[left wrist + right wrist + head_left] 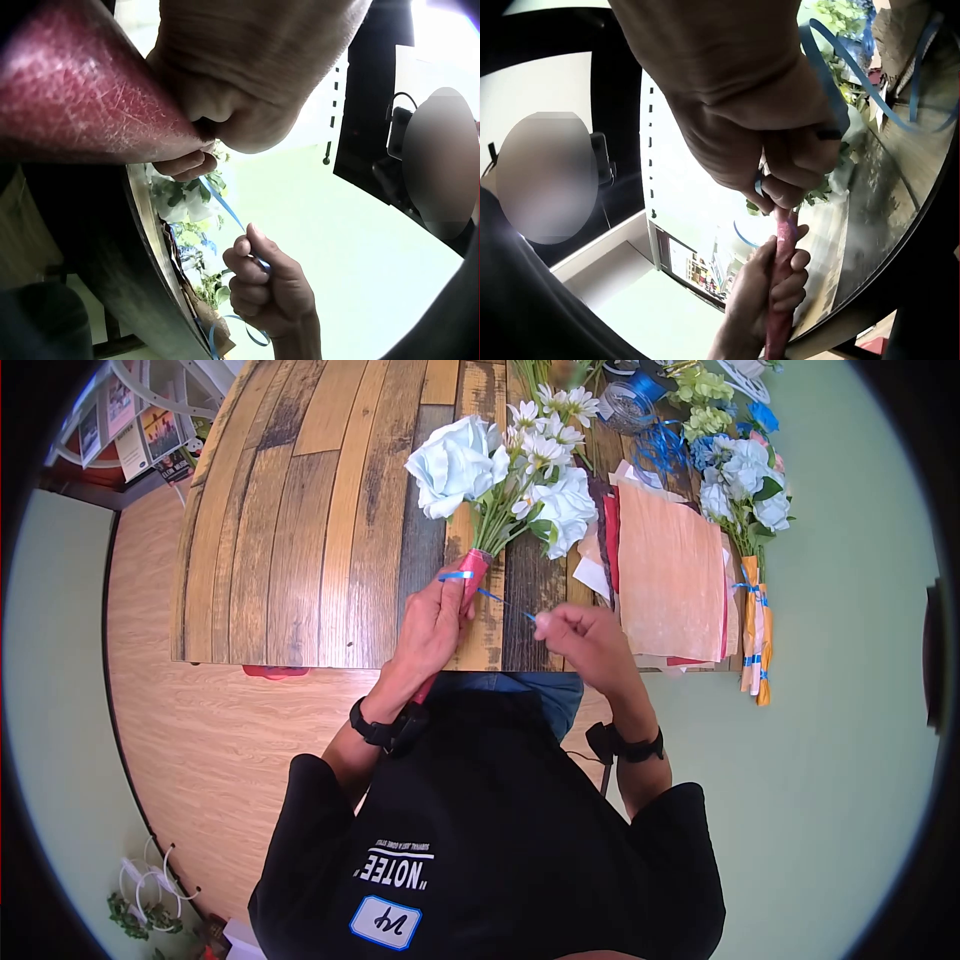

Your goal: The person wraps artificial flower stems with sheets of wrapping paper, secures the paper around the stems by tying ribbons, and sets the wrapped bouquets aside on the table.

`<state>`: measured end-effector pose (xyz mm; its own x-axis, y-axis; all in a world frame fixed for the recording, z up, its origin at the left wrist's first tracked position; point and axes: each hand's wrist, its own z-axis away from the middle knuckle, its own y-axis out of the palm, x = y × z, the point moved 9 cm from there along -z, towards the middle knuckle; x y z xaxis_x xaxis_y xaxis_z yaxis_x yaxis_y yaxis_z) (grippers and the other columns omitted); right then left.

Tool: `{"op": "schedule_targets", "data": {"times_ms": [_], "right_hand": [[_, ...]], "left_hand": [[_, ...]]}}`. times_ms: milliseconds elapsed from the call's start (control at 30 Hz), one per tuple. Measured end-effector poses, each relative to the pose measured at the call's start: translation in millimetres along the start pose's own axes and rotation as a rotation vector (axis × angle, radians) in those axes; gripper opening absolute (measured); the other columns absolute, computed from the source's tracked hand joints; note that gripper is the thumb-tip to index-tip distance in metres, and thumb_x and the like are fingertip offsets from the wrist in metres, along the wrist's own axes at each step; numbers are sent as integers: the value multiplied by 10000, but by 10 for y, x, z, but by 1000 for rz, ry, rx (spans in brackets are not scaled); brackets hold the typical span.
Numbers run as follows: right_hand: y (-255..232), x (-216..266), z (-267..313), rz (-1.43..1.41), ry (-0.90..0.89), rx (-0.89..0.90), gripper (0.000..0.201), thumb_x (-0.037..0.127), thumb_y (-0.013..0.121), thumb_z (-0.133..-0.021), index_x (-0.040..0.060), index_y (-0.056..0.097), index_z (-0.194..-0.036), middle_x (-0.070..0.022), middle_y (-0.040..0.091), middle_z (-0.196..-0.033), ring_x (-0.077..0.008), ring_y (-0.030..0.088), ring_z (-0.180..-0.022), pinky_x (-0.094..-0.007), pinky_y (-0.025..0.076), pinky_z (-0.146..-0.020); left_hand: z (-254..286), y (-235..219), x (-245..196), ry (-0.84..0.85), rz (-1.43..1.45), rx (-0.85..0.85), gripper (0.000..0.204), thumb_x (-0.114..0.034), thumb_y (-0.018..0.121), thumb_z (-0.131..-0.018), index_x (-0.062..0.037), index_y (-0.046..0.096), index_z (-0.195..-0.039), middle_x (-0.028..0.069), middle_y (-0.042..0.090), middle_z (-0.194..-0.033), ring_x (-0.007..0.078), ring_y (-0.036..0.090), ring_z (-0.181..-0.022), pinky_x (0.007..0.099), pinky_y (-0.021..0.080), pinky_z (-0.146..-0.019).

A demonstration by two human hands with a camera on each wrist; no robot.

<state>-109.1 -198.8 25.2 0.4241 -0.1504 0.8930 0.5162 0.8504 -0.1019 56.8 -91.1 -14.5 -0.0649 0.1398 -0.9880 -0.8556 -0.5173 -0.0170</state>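
My left hand [432,622] grips a bouquet by its stems, which are wrapped in red paper [474,568]. Pale blue roses [458,465] and white daisies [545,450] fan out above the wrap, over the table. Around the top of the wrap, by the left thumb, goes a thin blue ribbon [458,575]. It runs taut to my right hand [590,645], which pinches it between thumb and fingers. In the left wrist view the ribbon [223,202] stretches between both hands, and its loose tail [255,335] curls below the right hand.
Right of the bouquet lies a stack of peach and red wrapping sheets [670,565]. Beyond it a finished-looking blue bouquet [745,490] with orange-wrapped stems overhangs the table edge. Ribbon spools [630,405] and green flowers [700,400] sit at the back of the wooden table [310,540].
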Motion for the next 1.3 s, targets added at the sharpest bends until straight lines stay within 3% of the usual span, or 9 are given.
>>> {"op": "schedule_targets", "data": {"times_ms": [167, 233, 567, 633, 833, 967, 1000, 1133, 1300], "right_hand": [[45, -156, -42, -513, 149, 130, 267, 254, 688, -985, -7, 651, -949, 99, 467, -644, -5, 365, -554, -218, 290, -501], [-79, -17, -63, -98, -18, -109, 186, 180, 697, -973, 0, 647, -983, 95, 390, -619, -11, 332, -510, -214, 231, -463], [-61, 408, 147, 634, -432, -184, 253, 114, 760, -891, 11, 684, -1108, -7, 458, -603, -106, 434, -518, -284, 349, -509], [-29, 464, 204, 835, -630, -243, 285, 157, 751, -892, 39, 680, -1141, -73, 534, -649, -202, 536, -561, -331, 415, -529], [14, 502, 170, 1224, -479, -254, 401, 268, 752, -882, 83, 644, -1221, -66, 640, -948, -248, 606, -649, -374, 479, -565], [-7, 404, 32, 1262, -386, -300, 464, 295, 762, -860, 69, 628, -1243, -77, 625, -1065, -258, 630, -758, -380, 507, -631], [52, 472, 31, 1228, -530, -337, 476, 296, 767, -852, 54, 627, -1237, -87, 620, -1075, -270, 626, -834, -388, 510, -691], [311, 631, -48, 1141, -723, -396, 495, 312, 764, -841, 26, 606, -1213, -97, 587, -1092, -287, 569, -1050, -419, 482, -856], [340, 764, -127, 1076, -670, -454, 426, 265, 792, -824, 13, 657, -1140, -114, 636, -1079, -315, 598, -1016, -415, 494, -860]], "left_hand": [[-22, 7, 3, 5, -38, 19, 461, -368, 365, -1112, -25, 553, -1356, 7, 551, -741, 74, 488, -507, 242, 391, -453], [-39, -1, 28, -15, -39, 17, 466, -376, 368, -1111, -25, 553, -1356, 5, 551, -739, 74, 487, -507, 242, 391, -453], [-22, -25, 23, -60, -23, -24, 426, -333, 386, -1109, -2, 598, -1273, 23, 578, -674, 105, 550, -540, 290, 456, -516], [-29, -19, 59, -55, -9, -13, 443, -363, 392, -1105, -10, 586, -1290, 11, 565, -704, 87, 518, -522, 265, 421, -482], [-49, -17, 81, -39, -6, 1, 448, -394, 400, -1101, -14, 590, -1241, -1, 546, -724, 70, 482, -500, 241, 379, -443], [-46, -35, 7, -45, -36, -16, 404, -345, 399, -1107, -4, 613, -1071, 19, 559, -655, 105, 536, -534, 298, 440, -501], [-49, -35, 12, -45, -34, -17, 404, -345, 399, -1107, -4, 613, -1071, 19, 559, -655, 105, 536, -534, 298, 440, -501], [-48, -22, 53, -46, -17, 1, 419, -371, 404, -1104, -10, 607, -1171, 9, 543, -682, 90, 504, -515, 271, 405, -471], [-39, -14, 20, -42, 12, 9, 439, -390, 406, -1101, -18, 590, -1247, -3, 524, -710, 74, 471, -499, 242, 363, -441]]}}
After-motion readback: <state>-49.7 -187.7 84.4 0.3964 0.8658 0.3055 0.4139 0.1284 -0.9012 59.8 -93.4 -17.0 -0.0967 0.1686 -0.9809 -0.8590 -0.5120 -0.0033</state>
